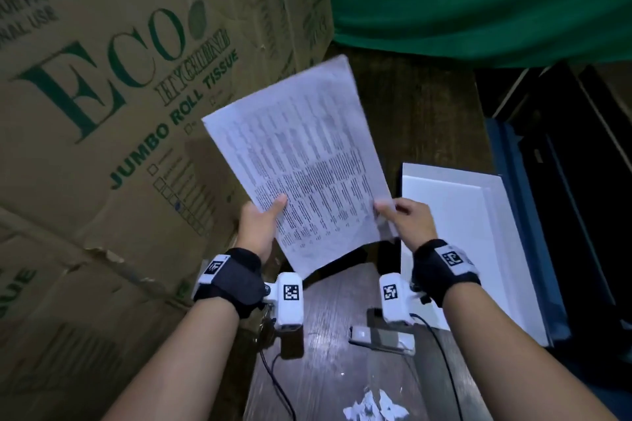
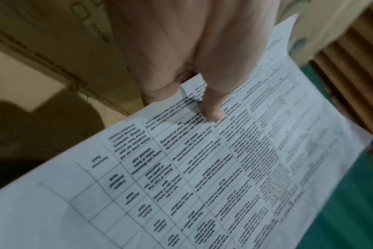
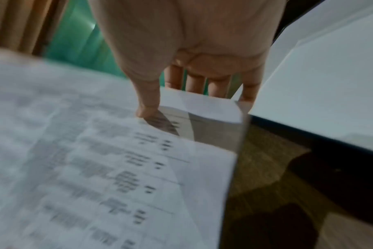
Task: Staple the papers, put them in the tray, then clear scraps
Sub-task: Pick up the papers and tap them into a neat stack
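Printed white papers hang in the air above the dark wooden table, tilted away from me. My left hand pinches their left edge, thumb on top, fingers underneath. My right hand pinches the right edge, thumb on the printed side and fingers behind the papers. A white tray lies on the table to the right of the papers. A stapler lies on the table below my right wrist. Crumpled white paper scraps sit near the table's front edge.
Large cardboard boxes printed with green lettering stand close along the left. A green cloth hangs at the back. Dark furniture fills the right beyond the tray. Cables run from the wrist cameras across the table.
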Available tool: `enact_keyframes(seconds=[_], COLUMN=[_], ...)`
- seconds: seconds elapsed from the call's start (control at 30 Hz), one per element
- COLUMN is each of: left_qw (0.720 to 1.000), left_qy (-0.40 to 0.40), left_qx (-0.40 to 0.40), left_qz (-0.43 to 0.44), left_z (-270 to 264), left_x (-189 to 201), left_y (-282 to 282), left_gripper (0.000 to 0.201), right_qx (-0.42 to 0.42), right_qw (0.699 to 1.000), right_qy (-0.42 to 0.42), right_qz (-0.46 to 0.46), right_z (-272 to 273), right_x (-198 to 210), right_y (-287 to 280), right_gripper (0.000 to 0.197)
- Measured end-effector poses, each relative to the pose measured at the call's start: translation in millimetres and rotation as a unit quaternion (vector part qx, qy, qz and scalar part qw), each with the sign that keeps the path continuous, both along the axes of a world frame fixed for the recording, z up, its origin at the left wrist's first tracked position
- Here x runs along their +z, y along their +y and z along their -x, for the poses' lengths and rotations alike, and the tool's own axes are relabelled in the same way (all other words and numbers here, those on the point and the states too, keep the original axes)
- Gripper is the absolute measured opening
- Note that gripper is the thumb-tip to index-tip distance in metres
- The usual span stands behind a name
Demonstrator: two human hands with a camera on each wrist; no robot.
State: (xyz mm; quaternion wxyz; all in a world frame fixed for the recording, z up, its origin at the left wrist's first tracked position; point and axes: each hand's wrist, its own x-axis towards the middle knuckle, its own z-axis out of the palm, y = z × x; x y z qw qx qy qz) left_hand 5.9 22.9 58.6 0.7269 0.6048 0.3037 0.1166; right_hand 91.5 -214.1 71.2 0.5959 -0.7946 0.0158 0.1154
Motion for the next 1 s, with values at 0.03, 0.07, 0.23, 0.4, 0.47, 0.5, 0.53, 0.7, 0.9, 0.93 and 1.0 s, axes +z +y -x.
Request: enact_keyframes(seconds=[0.03,0.07,0.23,0.4,0.47,0.5,0.53,0.7,0.9,0.93,1.0], left_qw=[0.998,0.994,0.961,0.956,0.962,0.971,0.979,0.997,0.990,0.989,0.987], left_qy=[-0.013,-0.026,-0.016,-0.014,-0.030,-0.031,-0.033,0.005,-0.007,-0.011,-0.007], left_qx=[0.012,0.018,0.004,0.006,0.029,0.041,0.051,-0.073,-0.006,0.016,0.049], left_qz=[0.057,0.109,0.276,0.293,0.269,0.235,0.193,-0.005,-0.141,-0.149,-0.153], left_z=[-1,-1,7,28,38,42,46,48,35,35,38], left_x=[-1,2,7,-4,-15,-16,-16,3,14,12,3], left_y=[1,-3,-43,-50,-23,-9,6,35,29,29,23], left_gripper=[0.116,0.119,0.110,0.035,0.034,0.029,0.024,0.031,0.021,0.020,0.023], right_qx=[-0.026,-0.043,-0.014,-0.037,-0.049,-0.048,-0.042,-0.002,-0.046,-0.057,-0.070], right_qw=[0.999,0.997,0.919,0.970,0.990,0.993,0.995,1.000,0.998,0.997,0.997], right_qy=[0.013,0.048,0.184,0.090,0.044,0.029,0.018,-0.006,-0.044,-0.041,-0.027], right_qz=[-0.012,-0.044,-0.348,-0.221,-0.122,-0.100,-0.086,-0.020,-0.024,-0.032,-0.026], right_z=[-3,-2,14,4,-6,-9,-11,-11,3,6,15], right_x=[-1,-1,0,16,19,20,22,20,18,15,1], right_y=[-8,-16,-27,-29,-40,-45,-49,-45,-12,-9,-4], right_gripper=[0.019,0.018,0.024,0.028,0.021,0.018,0.014,0.010,0.009,0.006,0.012])
